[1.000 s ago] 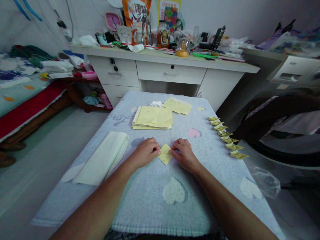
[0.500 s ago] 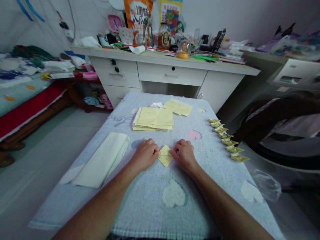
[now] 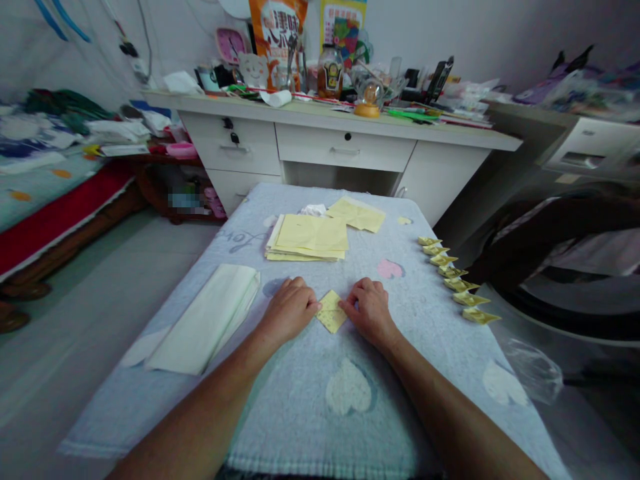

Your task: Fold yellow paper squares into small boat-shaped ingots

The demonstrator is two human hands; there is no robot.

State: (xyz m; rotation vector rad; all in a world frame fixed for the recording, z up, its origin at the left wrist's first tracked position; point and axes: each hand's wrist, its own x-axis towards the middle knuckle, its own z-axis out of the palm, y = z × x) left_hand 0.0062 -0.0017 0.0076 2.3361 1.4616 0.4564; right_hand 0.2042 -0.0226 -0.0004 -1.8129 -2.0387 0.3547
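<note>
Both hands on one small yellow folded paper [image 3: 331, 311], centre frame, flat on the towel-covered table [image 3: 300, 400]. Left hand [image 3: 289, 310] pins its left corner with curled fingertips, right hand [image 3: 369, 309] pins the right; neither lifts it. Paper looks light, thin, creasable, tears easily; best held by corners and fold edges. Seven finished folded pieces [image 3: 453, 277] line the right edge.

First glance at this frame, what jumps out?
Both hands, left hand and right hand, press a small folded yellow paper flat on the towel-covered table. Along the table's right edge runs a row of finished folded pieces. Behind the hands lies a stack of yellow sheets.
</note>
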